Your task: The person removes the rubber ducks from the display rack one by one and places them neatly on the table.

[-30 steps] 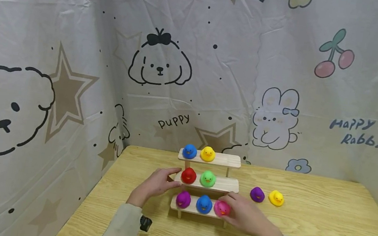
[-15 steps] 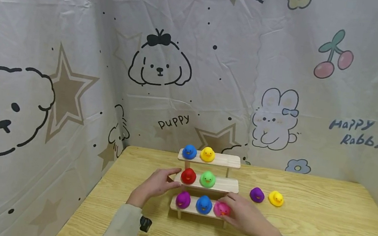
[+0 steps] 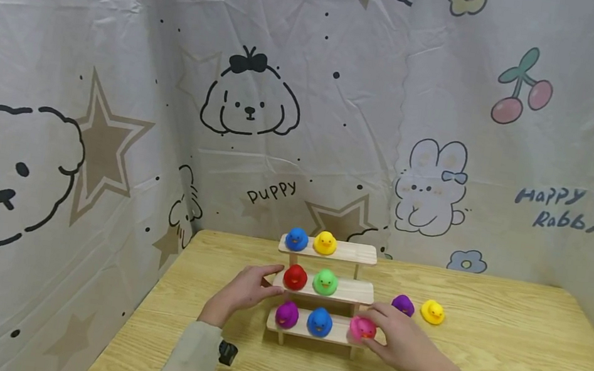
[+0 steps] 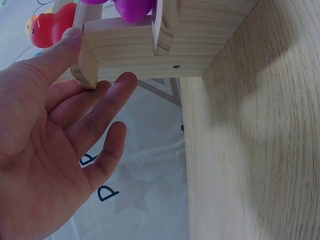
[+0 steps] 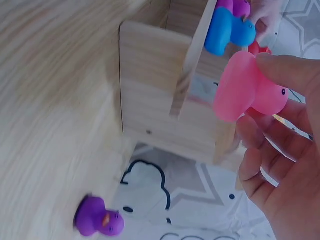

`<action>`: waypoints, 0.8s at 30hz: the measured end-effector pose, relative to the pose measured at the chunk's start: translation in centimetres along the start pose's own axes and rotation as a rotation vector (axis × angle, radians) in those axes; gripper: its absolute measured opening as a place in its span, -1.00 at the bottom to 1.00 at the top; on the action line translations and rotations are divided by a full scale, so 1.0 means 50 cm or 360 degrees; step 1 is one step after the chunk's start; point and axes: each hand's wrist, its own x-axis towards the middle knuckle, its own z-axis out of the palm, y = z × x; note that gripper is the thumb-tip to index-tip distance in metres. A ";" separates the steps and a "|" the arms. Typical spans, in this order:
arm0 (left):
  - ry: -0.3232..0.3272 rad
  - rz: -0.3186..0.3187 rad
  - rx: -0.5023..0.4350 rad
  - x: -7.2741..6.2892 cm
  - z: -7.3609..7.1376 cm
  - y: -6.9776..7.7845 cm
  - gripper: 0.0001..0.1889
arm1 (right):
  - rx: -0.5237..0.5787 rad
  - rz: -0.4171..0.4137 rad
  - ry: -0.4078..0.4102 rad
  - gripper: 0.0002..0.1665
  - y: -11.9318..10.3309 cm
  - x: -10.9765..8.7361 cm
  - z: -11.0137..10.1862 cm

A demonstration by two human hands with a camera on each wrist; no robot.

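Note:
A three-tier wooden display shelf (image 3: 349, 290) stands on the table, bearing several rubber ducks. My left hand (image 3: 245, 287) holds the left end of its middle board, thumb on one face and fingers behind, beside the red duck (image 3: 295, 278). With thumb and fingertips my right hand (image 3: 404, 343) pinches a pink rubber duck (image 5: 239, 87) at the right end of the bottom board. In the right wrist view that duck is lifted off the board. A purple duck (image 3: 287, 315) and a blue duck (image 3: 320, 322) sit on the bottom tier.
A green duck (image 3: 325, 283) shares the middle tier with the red one. On the top tier are a blue duck (image 3: 297, 240) and a yellow duck (image 3: 325, 243). Right of the shelf, a purple duck (image 5: 95, 216) and a yellow duck (image 3: 432, 312) lie on the table (image 3: 506, 361).
My right hand has moved right with the pink duck, away from the blue duck beside it. The left hand has stayed on the shelf's end.

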 end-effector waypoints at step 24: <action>0.0006 -0.0002 0.0011 0.000 0.000 -0.001 -0.38 | -0.0064 0.0182 0.0086 -0.54 0.086 -0.072 -0.045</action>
